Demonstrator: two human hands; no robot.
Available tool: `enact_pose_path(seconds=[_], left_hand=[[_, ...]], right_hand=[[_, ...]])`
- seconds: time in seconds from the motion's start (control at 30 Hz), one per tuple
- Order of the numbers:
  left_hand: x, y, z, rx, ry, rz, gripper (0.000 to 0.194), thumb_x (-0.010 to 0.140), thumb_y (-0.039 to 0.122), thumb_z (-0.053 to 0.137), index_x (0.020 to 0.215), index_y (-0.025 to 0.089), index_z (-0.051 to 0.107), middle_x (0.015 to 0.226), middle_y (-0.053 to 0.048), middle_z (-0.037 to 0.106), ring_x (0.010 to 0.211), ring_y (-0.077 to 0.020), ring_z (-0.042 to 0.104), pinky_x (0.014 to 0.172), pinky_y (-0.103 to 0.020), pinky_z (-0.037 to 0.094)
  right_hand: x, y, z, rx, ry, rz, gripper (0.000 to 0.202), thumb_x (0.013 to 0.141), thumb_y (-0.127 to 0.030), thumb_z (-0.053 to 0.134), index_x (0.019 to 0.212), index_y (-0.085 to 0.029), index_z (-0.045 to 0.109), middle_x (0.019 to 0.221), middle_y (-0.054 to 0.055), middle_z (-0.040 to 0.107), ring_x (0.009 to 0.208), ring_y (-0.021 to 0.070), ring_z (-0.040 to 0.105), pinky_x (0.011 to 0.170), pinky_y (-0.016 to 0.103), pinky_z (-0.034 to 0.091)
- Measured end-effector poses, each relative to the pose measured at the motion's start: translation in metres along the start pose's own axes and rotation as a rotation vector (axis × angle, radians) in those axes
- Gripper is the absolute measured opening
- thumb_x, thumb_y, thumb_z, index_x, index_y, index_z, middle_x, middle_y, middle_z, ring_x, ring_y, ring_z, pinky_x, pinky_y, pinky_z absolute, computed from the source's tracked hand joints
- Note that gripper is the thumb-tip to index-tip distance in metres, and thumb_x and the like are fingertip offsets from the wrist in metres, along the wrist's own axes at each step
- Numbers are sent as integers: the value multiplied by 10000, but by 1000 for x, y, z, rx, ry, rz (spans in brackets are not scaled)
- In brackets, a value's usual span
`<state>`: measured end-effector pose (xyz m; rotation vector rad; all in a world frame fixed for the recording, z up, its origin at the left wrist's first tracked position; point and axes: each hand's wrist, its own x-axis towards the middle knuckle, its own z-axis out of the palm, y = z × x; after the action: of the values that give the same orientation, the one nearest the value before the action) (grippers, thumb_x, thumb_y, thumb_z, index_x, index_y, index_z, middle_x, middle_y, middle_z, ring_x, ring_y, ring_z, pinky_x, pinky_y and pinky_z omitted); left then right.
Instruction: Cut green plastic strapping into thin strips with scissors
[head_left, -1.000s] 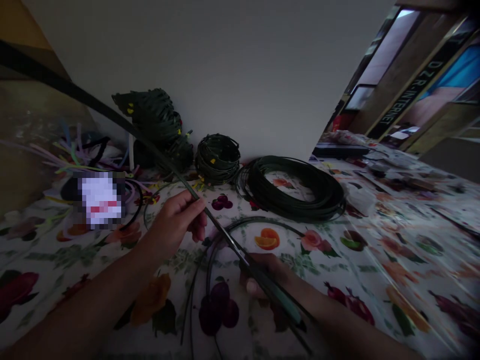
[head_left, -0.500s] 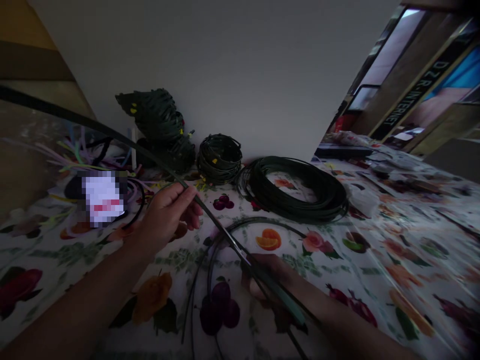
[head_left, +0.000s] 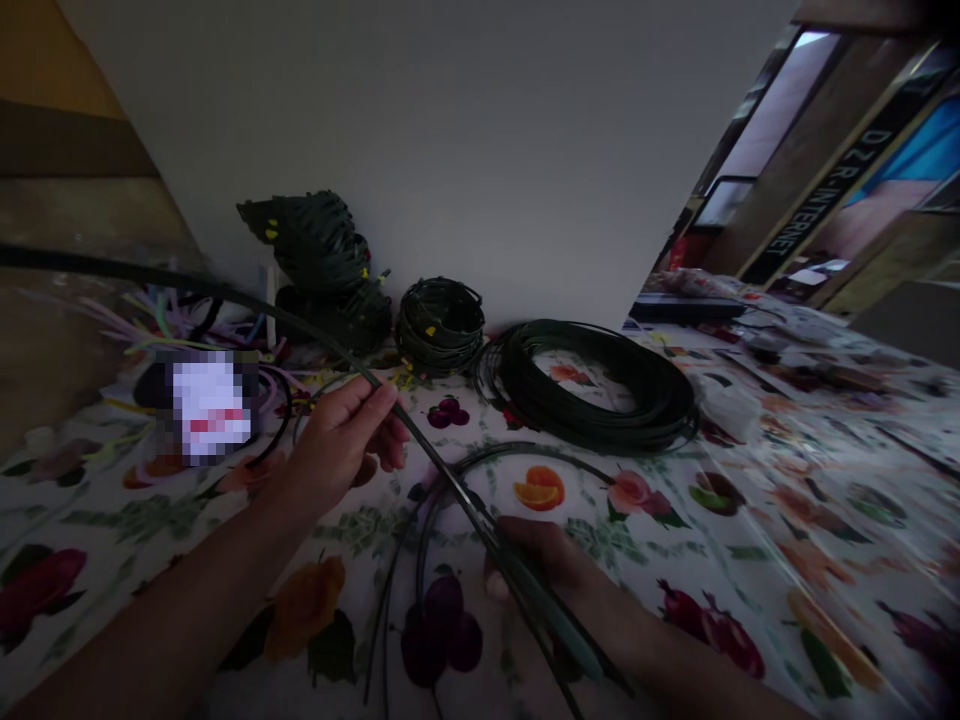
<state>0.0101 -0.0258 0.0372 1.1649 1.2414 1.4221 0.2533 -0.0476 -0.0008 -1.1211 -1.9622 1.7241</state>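
Note:
My left hand (head_left: 349, 425) pinches a long dark green plastic strip (head_left: 300, 325) between thumb and fingers. From there the strip curves away to the upper left and runs down toward my right hand (head_left: 544, 560). That hand is closed around what looks like a pair of scissors (head_left: 559, 615) with greenish handles. Its narrow metal blades lie along the strip, and I cannot tell whether they are parted. Several thin dark strips (head_left: 421, 540) loop on the tablecloth between my hands.
A large coil of dark strip (head_left: 600, 430) lies ahead on the fruit-print tablecloth (head_left: 352, 590). Beside it are a small woven basket (head_left: 439, 335) and a larger woven piece (head_left: 315, 245) against a pale panel (head_left: 450, 140). Coloured pipe cleaners (head_left: 169, 310) are at left.
The strip's far left part has dropped lower and bends more. The scissors have turned slightly in my right hand, while my left hand keeps its pinch.

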Motion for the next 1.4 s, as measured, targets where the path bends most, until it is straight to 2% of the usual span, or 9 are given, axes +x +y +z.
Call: enact_pose_path(seconds=[0.23, 0.4, 0.5, 0.63, 0.77, 0.93, 1.13, 1.23, 1.4], left_hand=[[0, -4, -1, -1, 24, 17, 273, 837, 422, 657, 766, 179, 556, 588, 17, 631, 409, -117, 579, 362, -194, 427], [5, -2, -7, -59, 67, 88, 225, 834, 371, 666, 748, 186, 571, 557, 23, 624, 388, -108, 568, 369, -196, 422], [7, 1, -10, -132, 85, 43, 211, 818, 355, 685, 748, 188, 576, 538, 25, 624, 378, -104, 561, 356, -186, 403], [5, 1, -7, -213, 58, -73, 226, 803, 353, 706, 755, 183, 565, 537, 37, 620, 369, -93, 547, 342, -170, 378], [-2, 2, -1, -223, 6, -117, 255, 808, 367, 699, 731, 182, 541, 542, 36, 622, 373, -95, 547, 363, -182, 398], [-7, 6, 3, -205, -8, -120, 266, 808, 379, 695, 733, 186, 527, 541, 36, 620, 374, -103, 547, 367, -192, 390], [-8, 6, 3, -61, 38, -63, 306, 838, 412, 653, 699, 190, 496, 538, 32, 615, 380, -112, 556, 366, -198, 400], [-8, 5, 3, -31, 39, -42, 314, 841, 429, 647, 702, 194, 492, 543, 30, 620, 383, -117, 563, 363, -196, 400], [-4, 1, 3, -35, 37, -90, 355, 830, 464, 650, 669, 192, 490, 523, 15, 608, 371, -111, 543, 329, -175, 341]], right_hand=[[0, 3, -4, 97, -75, -5, 301, 786, -418, 644, 736, -182, 464, 667, -31, 462, 561, 87, 388, 453, 187, 301], [-1, 3, -7, 25, -73, -32, 370, 810, -496, 661, 745, -182, 475, 624, -46, 430, 545, 80, 388, 450, 180, 304], [-1, 2, -9, 2, -81, -57, 382, 815, -531, 655, 778, -177, 518, 632, -43, 444, 542, 83, 398, 456, 189, 316], [0, 6, -7, 32, -87, -51, 324, 811, -471, 663, 782, -172, 543, 640, -35, 470, 558, 93, 414, 480, 199, 324], [4, 16, -4, 99, -73, -76, 251, 814, -386, 641, 763, -162, 541, 655, -34, 466, 581, 91, 402, 497, 202, 299], [5, 23, -2, 94, -75, -78, 207, 825, -330, 633, 767, -158, 534, 689, -30, 488, 595, 88, 403, 511, 202, 297], [4, 16, 1, 123, -57, -21, 164, 805, -268, 615, 745, -169, 500, 655, -47, 460, 569, 77, 376, 500, 195, 286], [3, 11, 3, 162, -33, 30, 205, 772, -280, 646, 726, -177, 475, 633, -60, 422, 541, 69, 343, 472, 190, 262], [2, 3, 6, 223, -22, 50, 265, 739, -332, 679, 689, -175, 472, 603, -62, 424, 530, 68, 337, 455, 191, 247]])
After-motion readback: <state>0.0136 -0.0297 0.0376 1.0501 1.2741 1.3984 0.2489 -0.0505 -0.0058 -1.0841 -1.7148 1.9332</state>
